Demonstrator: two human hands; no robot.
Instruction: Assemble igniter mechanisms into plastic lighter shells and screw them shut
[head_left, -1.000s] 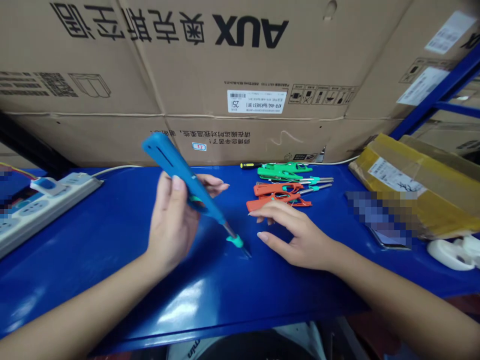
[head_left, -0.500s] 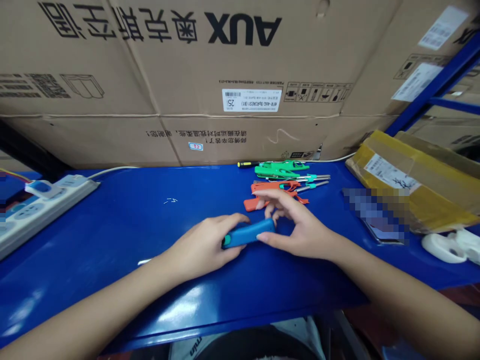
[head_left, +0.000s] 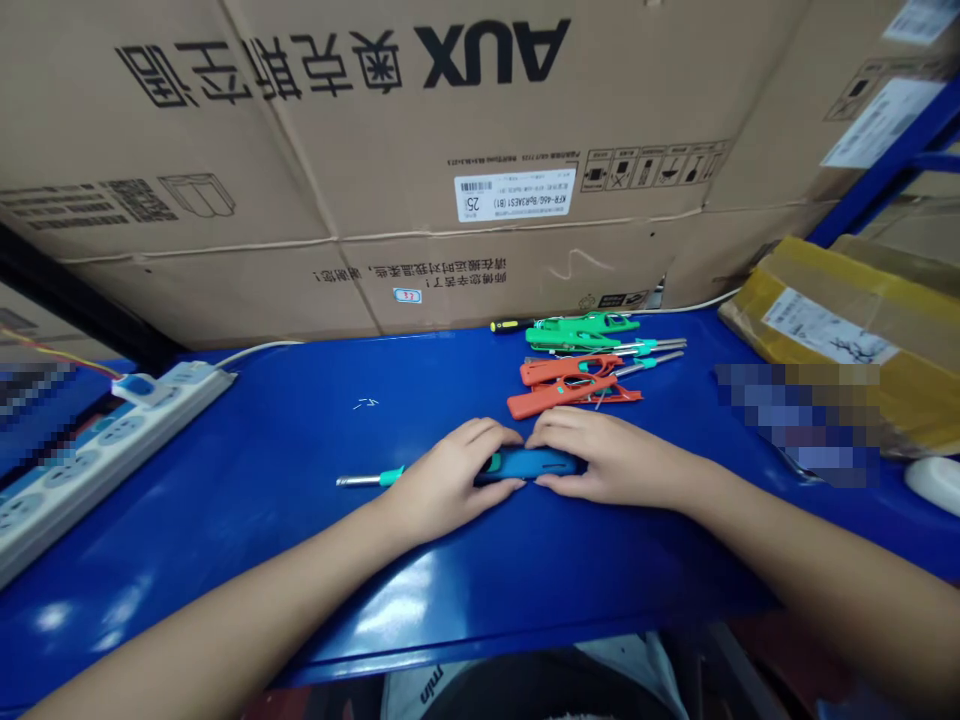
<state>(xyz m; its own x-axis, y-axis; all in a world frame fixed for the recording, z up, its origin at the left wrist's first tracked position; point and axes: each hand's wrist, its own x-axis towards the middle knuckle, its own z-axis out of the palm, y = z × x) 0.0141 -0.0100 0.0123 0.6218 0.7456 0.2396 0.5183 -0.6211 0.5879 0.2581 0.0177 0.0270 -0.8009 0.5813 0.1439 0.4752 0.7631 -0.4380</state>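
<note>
A blue long-nosed lighter (head_left: 534,463) lies level just above or on the blue table, its metal tube (head_left: 360,481) and turquoise collar pointing left past my wrist. My left hand (head_left: 459,475) is closed around the part near its trigger. Fingers and thumb of my right hand (head_left: 600,455) close on the other end of the handle. Beyond my right hand are orange lighter shells (head_left: 551,397) with their parts, and green lighter shells (head_left: 577,330) with metal tubes. My palms hide parts of the blue lighter.
A white power strip (head_left: 120,430) runs along the left side. Small white slivers (head_left: 366,403) lie mid-table, and a yellow-black screwdriver (head_left: 510,326) rests by the cardboard wall. On the right are a yellow-taped carton (head_left: 832,330), a blurred-out phone-like object (head_left: 795,430) and a white case (head_left: 934,483).
My right hand has closed onto the blue lighter's handle from a looser hold. The lighter is now level, with its metal tube showing at left. The view has shifted slightly.
</note>
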